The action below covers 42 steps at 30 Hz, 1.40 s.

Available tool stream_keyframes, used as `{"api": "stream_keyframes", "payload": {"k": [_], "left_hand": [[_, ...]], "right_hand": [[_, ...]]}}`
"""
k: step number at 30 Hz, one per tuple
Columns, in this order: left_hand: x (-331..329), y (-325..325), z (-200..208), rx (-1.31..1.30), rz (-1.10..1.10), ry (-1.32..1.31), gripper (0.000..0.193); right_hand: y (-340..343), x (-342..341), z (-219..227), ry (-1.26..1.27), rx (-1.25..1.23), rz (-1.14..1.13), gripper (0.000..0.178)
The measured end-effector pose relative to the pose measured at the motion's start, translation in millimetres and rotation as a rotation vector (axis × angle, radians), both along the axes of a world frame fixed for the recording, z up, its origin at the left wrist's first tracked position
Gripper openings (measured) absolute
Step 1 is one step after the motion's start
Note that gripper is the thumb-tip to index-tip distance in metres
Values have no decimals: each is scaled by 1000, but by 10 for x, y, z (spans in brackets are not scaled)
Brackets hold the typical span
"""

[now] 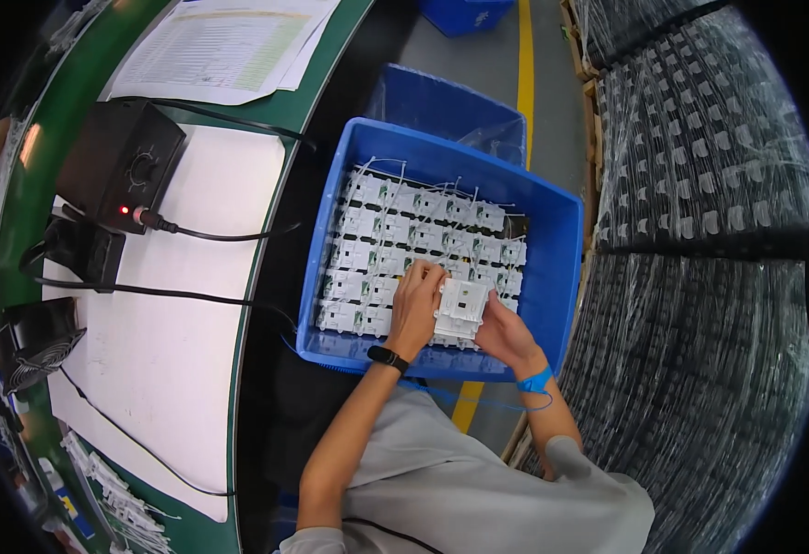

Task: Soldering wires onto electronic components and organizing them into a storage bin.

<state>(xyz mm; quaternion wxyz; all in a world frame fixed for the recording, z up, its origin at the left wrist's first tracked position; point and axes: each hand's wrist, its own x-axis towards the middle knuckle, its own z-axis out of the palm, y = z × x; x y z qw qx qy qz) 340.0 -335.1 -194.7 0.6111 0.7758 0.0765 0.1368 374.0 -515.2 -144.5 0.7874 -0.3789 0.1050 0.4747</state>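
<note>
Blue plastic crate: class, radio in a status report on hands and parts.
Left hand and right hand both gripping a stack of white plastic modules. Stack over blue plastic crate, rows of wired modules beneath. Nothing blocking.

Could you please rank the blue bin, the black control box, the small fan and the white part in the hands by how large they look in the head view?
1. Blue bin
2. Black control box
3. Small fan; it sits near the curved rim, so this is unsure
4. White part
</note>
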Motion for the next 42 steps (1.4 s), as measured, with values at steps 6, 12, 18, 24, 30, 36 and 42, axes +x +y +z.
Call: {"api": "stream_keyframes", "payload": {"k": [6, 12, 18, 24, 30, 36, 42], "left_hand": [[162, 108, 39, 202, -150, 44, 13], [170, 224, -82, 325, 20, 178, 50], [-145, 398, -368, 269, -64, 329, 55], [-325, 303, -540, 274, -232, 426, 50], [-511, 437, -585, 265, -221, 517, 46], [-577, 473, -640, 248, -223, 552, 45], [-579, 463, -638, 247, -233, 577, 46]], "right_hand": [[5, 81, -56, -52, -108, -44, 54], [-176, 209, -346, 315, 310, -448, 60], [-447, 666, -327, 167, 282, -674, 59], [-1247, 1456, -920, -544, -560, -574, 43], [-1092, 1920, -1214, -1121, -1294, -311, 37], [-1220, 1962, -1468, -1752, -1725, 445, 48], [-1231, 2061, -1715, -1747, -1837, 585, 51]]}}
